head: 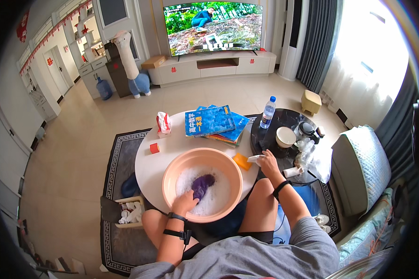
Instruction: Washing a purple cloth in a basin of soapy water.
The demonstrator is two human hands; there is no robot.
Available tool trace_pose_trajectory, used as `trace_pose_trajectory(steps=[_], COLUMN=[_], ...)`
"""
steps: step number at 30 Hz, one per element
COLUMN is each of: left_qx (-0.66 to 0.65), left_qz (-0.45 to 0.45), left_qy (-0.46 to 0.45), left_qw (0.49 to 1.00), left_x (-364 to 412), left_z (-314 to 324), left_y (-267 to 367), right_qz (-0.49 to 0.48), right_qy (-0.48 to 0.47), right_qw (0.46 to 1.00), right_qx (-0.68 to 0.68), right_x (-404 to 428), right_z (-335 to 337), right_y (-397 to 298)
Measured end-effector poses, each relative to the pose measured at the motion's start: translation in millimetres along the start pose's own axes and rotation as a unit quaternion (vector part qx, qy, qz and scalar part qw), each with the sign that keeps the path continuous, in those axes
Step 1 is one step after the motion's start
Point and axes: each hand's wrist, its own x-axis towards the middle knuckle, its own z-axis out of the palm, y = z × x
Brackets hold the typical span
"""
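A peach plastic basin holds sudsy water and stands at the near edge of a white round table. In the water lies a wet purple cloth, and my left hand grips its lower left end. To the right of the basin, my right hand holds a small white object between thumb and fingers, perhaps a bar of soap. Under and beside that object, an orange flat item rests on the table close to the basin's rim.
Behind the basin are stacked blue books, a tissue pack and a red box. A black side table at right bears a water bottle, a bowl, a glass pot and plastic bags. A waste bin stands lower left.
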Motion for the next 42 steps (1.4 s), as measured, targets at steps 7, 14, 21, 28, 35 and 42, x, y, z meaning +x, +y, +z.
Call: trace_pose_trajectory(steps=[7, 14, 21, 28, 35, 42], left_qx=[0.009, 0.006, -0.011, 0.003, -0.008, 0.003], left_qz=[-0.004, 0.001, -0.025, -0.01, -0.02, -0.013], left_qy=[-0.003, 0.001, -0.04, -0.023, -0.013, -0.017], left_qw=[1.0, 1.0, 0.999, 1.0, 1.0, 1.0], left_x=[-3, -4, -1, -1, -6, -3], left_z=[-5, -9, -9, -7, -10, -9], left_y=[9, 8, 9, 9, 9, 11], right_qz=[0.08, 0.09, 0.086, 0.057, 0.051, 0.189], right_qy=[-0.053, -0.092, -0.037, -0.028, -0.083, 0.001], right_qw=[0.989, 0.987, 0.991, 0.997, 0.995, 0.981], right_qx=[-0.113, -0.095, -0.094, -0.038, -0.026, 0.05], right_x=[6, 10, -9, -25, -42, -26], right_z=[30, 22, 20, 25, 4, 6], right_y=[27, 31, 19, 18, 5, 10])
